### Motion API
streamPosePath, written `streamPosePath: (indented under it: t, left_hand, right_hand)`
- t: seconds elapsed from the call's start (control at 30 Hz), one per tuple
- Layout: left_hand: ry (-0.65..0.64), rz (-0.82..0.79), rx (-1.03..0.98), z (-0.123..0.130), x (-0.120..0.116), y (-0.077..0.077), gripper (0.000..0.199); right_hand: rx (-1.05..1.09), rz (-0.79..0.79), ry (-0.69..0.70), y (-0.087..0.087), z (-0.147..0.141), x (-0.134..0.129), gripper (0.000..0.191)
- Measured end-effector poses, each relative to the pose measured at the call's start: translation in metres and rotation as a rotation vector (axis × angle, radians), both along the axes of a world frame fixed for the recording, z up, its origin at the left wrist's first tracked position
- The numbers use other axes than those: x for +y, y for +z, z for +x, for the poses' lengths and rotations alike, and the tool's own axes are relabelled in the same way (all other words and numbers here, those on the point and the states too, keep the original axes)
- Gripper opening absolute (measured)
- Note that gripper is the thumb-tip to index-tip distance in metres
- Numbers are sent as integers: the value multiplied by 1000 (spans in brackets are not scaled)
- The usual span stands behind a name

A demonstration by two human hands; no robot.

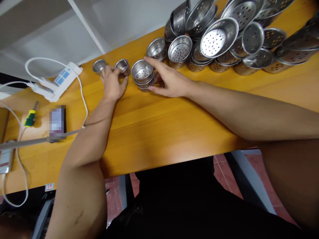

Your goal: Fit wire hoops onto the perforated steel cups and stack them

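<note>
My left hand (112, 82) reaches to the back of the table, its thumb and fingers curled around the near side of a small perforated steel cup (122, 66). Just left of its fingertips stands another small steel cup (99, 65), partly covered by the fingers. My right hand (169, 78) is curved around the right side of a short stack of perforated steel cups (142, 71). Its index fingertip lies at the top rim and its thumb is low at the front; the other fingers are partly hidden behind the stack.
Many perforated steel cups (179, 49) stand nested and piled at the back right. A white power strip (63, 81) with cables lies left, near a green and yellow screwdriver (30, 118) and a blurred phone (57, 122). The wooden table (159, 132) ends before my lap.
</note>
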State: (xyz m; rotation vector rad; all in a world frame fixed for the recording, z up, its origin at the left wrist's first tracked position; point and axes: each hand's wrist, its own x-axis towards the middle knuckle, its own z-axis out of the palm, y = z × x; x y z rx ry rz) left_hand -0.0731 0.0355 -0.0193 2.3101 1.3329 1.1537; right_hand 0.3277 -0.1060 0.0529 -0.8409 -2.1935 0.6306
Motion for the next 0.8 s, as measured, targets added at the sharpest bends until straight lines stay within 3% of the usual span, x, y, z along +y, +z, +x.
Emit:
streamPosePath:
  t: [0.07,0.13,0.23,0.33,0.43,0.5,0.63,0.8]
  left_hand:
    - [52,-22,4,4,-3,2,78]
    - [22,-40,-5,10,-9,10,81]
    - [-26,-79,-43,20,-22,29,79]
    - [29,-88,-42,30,-36,47,73]
    - [105,205,-67,43,-48,60,81]
    - [66,384,-109,52,-55,66,88]
    - [-40,352,-133,67,-67,71,97]
    - [-192,309,-139,89,-83,65,113]
  right_hand:
    - [7,-1,-3,2,0,-1,130]
    - [19,-2,-12,3,-1,-3,130]
    - [25,-9,-24,5,-3,-4,129]
    - [30,-2,-31,6,-4,-5,127]
    - [33,19,-85,5,-3,-4,123]
    - [36,30,-128,2,-2,-2,118]
    - [73,43,-88,-10,-3,3,109]
    - [126,24,20,-13,-9,0,108]
